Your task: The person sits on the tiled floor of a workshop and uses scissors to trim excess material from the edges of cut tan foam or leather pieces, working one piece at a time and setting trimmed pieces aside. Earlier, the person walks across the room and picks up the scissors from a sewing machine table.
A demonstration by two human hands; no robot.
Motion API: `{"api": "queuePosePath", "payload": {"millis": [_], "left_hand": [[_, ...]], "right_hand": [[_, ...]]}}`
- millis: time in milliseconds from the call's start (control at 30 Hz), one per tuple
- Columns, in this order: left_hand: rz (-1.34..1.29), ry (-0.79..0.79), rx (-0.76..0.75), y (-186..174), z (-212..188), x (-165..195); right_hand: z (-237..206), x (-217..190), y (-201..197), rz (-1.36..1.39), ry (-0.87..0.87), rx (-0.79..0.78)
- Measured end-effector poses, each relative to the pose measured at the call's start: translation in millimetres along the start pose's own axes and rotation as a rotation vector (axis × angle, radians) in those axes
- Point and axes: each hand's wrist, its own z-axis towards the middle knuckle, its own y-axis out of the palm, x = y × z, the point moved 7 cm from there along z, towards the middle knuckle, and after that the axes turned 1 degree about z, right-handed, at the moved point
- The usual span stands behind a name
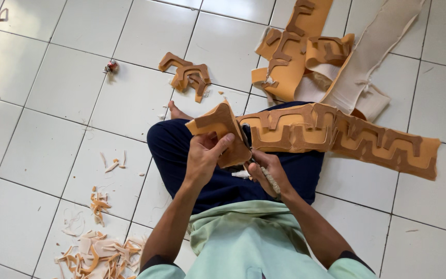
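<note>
Foam strip [336,137] gripped by left hand [202,157]; right hand [267,173] cutting.

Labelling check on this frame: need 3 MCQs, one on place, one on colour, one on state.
1. Where does the scrap pile lie?
A. on the lap
B. on the floor at lower left
C. on the strip

2. What colour are the trousers?
A. dark blue
B. red
C. white

3. What is the left hand doing?
A. resting flat on the floor
B. hanging free
C. gripping the sheet

Answers: 1 B, the trimmings sit on the tiles at lower left. 2 A, the folded legs are dark blue. 3 C, its thumb and fingers close on the sheet's edge, while the right hand is closed on a pale handle just below it.
</note>
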Motion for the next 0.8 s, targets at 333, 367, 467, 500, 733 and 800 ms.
{"api": "queuePosePath", "payload": {"millis": [333, 367, 467, 500, 733, 800], "left_hand": [[-0.200, -0.101, -0.024, 5.3, 3.5, -15.3], [-0.236, -0.106, -0.025, 3.2, 7.0, -17.1], [-0.411, -0.083, 0.058, -10.9, 19.8, -19.8], [-0.481, -0.070, 0.102, -16.0, 22.6, -20.6], [-0.532, -0.193, 0.138, -0.9, 13.6, -37.1], [-0.560, -0.232, 0.123, 6.7, 7.3, -41.2]], "right_hand": [[-4.4, 17.3, 3.5, 0.263, 0.134, 0.101], [-5.5, 18.3, 2.8, 0.274, 0.129, 0.103], [-7.5, 21.6, 1.6, 0.192, 0.165, 0.070], [-7.1, 19.7, 1.7, 0.157, 0.148, 0.048], [8.0, 7.0, -0.4, 0.039, 0.093, 0.058], [8.5, 4.7, 0.7, 0.103, 0.095, 0.084]]}}
